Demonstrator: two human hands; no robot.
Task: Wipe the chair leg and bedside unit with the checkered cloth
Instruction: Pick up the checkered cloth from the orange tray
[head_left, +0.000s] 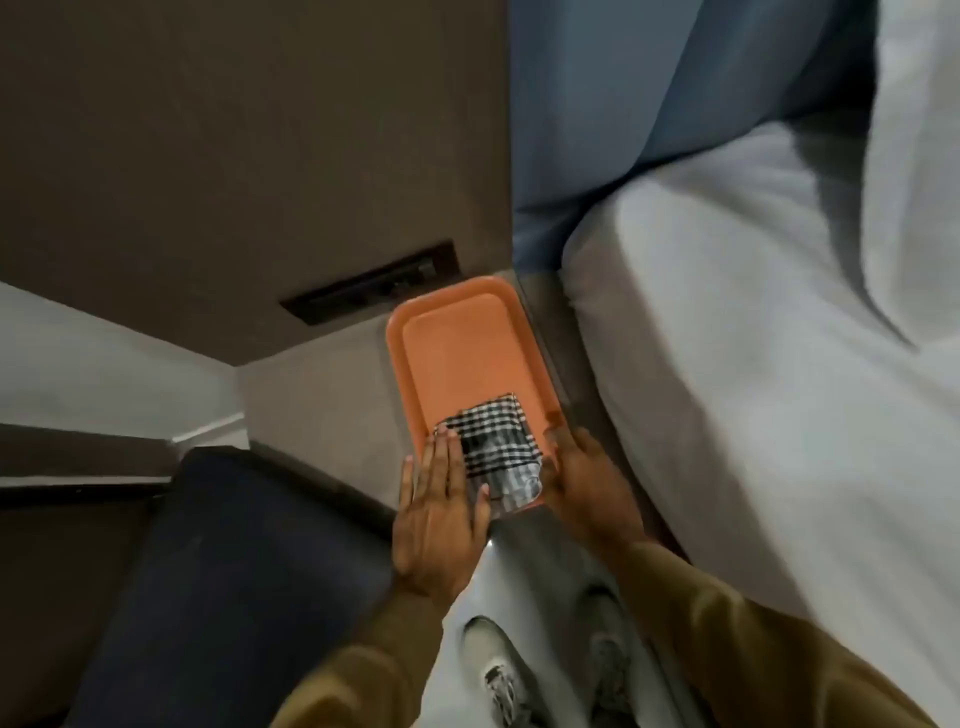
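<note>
- The one camera sits on my head and looks steeply down and forward, so my own brown sleeves (727, 639) enter from the bottom edge and my pale shoes (498, 670) show almost straight below.
- The wide lens bends the edges: the white bedding (753, 364) sweeps up the right side and the brown wall panel (234, 156) fills the top left.
- It is close to my left hand (441, 514) and right hand (587, 483), which lie near the frame's centre at the flat orange plastic tray (457, 338).
- No second view overlaps this one.
</note>
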